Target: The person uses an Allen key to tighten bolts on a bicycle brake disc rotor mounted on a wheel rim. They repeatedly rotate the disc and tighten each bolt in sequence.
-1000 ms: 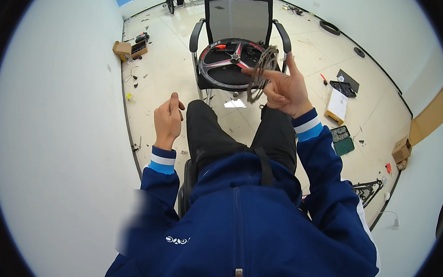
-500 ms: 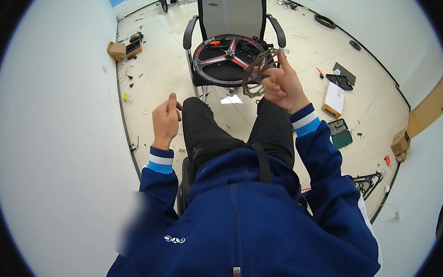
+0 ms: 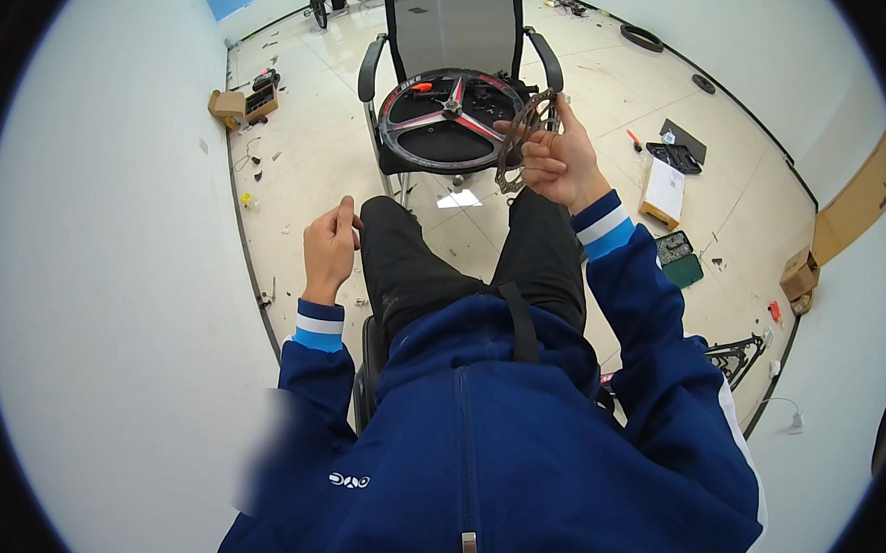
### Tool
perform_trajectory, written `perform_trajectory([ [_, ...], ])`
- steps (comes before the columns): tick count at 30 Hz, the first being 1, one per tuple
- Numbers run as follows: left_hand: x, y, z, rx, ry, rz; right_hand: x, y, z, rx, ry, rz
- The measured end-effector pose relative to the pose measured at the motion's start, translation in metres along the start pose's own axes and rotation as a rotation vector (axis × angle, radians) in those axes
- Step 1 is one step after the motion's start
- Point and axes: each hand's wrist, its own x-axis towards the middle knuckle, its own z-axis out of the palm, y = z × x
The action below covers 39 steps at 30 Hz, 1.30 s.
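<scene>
In front of the chair, my right hand [image 3: 561,165] holds a thin, dark metal disc brake rotor [image 3: 513,145] upright, with cut-outs around its ring. Thumb and fingers grip its right side, and the rotor is turned nearly edge-on. My left hand [image 3: 330,253] hovers beside my left knee, its fingers loosely bent and apart, with nothing visible in it. A black bicycle wheel [image 3: 398,142] with three red-and-white spokes lies flat on the seat of a black mesh office chair [image 3: 455,39], just beyond the rotor.
An orange-red object [image 3: 422,87] lies on the wheel. Right on the floor are a white-topped box [image 3: 663,193], a black tool case [image 3: 675,156] and a green case [image 3: 682,272]. An open cardboard box [image 3: 226,107] stands left. A person with a bicycle [image 3: 318,8] is far back.
My right hand has turned the rotor closer to edge-on and shifted it slightly. The left hand stays nearly in place. The view has shifted slightly.
</scene>
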Motion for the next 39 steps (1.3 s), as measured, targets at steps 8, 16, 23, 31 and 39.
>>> perform_trajectory([
  [8, -0.002, -0.003, -0.001, 0.013, -0.021, -0.022, -0.007, 0.000, 0.001, 0.042, 0.028, -0.058],
  [16, -0.003, -0.002, 0.001, 0.009, -0.026, -0.012, -0.009, -0.006, -0.001, 0.078, -0.005, 0.021],
  [23, -0.003, -0.005, 0.001, 0.003, -0.031, 0.002, -0.002, -0.001, -0.018, -0.868, -0.456, -0.154],
  [31, -0.003, -0.010, 0.000, 0.026, -0.057, -0.028, -0.009, 0.015, -0.040, -0.126, -0.505, -0.145],
  [39, -0.004, -0.012, 0.003, 0.031, -0.079, -0.025, -0.009, 0.020, -0.076, 0.132, 0.069, -0.188],
])
